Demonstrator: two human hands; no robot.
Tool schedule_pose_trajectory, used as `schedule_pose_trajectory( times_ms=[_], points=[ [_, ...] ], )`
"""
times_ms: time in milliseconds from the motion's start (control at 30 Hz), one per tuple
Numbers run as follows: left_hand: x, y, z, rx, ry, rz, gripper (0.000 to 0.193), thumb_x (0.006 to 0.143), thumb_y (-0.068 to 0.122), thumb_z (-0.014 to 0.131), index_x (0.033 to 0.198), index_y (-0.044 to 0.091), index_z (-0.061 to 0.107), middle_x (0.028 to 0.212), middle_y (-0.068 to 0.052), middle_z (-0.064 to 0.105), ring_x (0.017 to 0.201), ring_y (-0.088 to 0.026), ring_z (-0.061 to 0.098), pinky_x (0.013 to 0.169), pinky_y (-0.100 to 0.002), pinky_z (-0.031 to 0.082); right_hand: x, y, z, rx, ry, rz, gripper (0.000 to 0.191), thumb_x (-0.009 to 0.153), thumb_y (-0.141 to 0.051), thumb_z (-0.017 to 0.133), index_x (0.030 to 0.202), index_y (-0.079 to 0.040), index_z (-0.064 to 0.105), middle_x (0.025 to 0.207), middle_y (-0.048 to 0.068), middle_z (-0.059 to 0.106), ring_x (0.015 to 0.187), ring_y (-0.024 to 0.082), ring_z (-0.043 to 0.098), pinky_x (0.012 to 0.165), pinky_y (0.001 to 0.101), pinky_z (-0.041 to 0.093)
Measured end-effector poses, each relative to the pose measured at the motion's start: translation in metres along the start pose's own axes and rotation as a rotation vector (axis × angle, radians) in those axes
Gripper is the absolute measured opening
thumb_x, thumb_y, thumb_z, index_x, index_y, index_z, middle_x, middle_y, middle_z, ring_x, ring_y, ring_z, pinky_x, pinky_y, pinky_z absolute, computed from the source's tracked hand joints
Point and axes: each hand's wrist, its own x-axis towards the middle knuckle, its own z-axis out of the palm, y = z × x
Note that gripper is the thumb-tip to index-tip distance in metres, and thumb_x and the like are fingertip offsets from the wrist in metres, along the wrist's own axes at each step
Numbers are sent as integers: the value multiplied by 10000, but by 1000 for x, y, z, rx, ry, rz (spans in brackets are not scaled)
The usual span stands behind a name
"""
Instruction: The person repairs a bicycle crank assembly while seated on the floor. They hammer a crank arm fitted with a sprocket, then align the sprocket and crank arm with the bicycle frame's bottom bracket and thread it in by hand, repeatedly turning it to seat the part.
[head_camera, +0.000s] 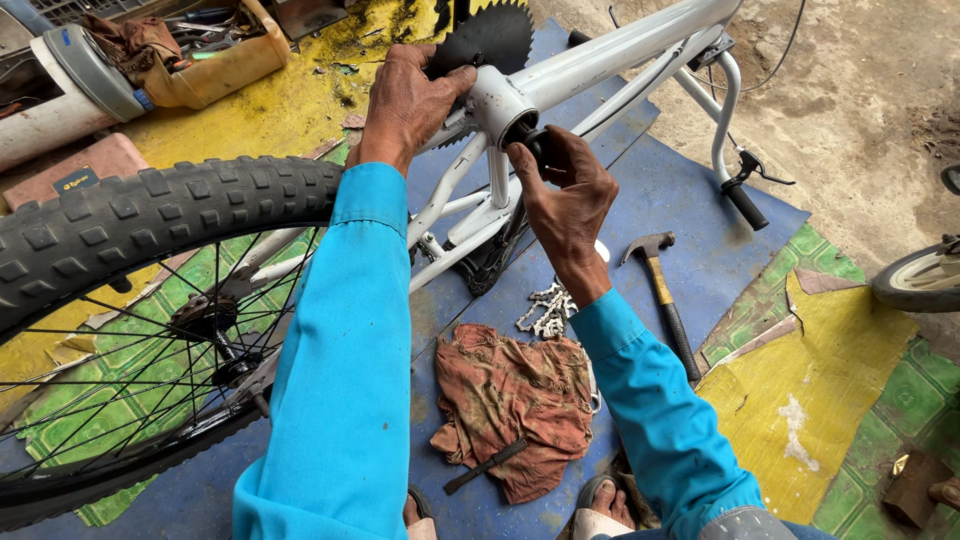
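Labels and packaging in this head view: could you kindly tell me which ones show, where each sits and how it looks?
Small label: far left, lying on a pinkish slab beside the tyre; dark rectangle with yellow print.
Blue sticker: upper left, on the grey-and-white casing's edge; tiny blue rectangle.
No screens or signs show.

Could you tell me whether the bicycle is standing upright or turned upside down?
Upside down: the bicycle frame lies with its handlebar grip down by the mat.
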Motion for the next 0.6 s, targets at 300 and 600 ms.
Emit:
schedule_pose_trajectory(
  times_ms=[300,600],
  points=[
    [-2,5,-2,-17,50,34,607,767,401,834,1216,15,699,1144,-215,728,1002,-317,749,911,-433,594,0,-5,-1,-22,7,-85,417,921,-207,836,1251,-6,681,1112,157,744,1009,230,775,808,332,639],
    [-8,16,-8,-6,-1,41,407,797,361,802,1103,91,790,1035,-144,792,928,-286,777,893,-441,598,4,-10,-3,-72,-6,-128,446,875,-181,872,1247,-15,690,1110,153,748,1005,227,771,803,335,638]
  ],
)
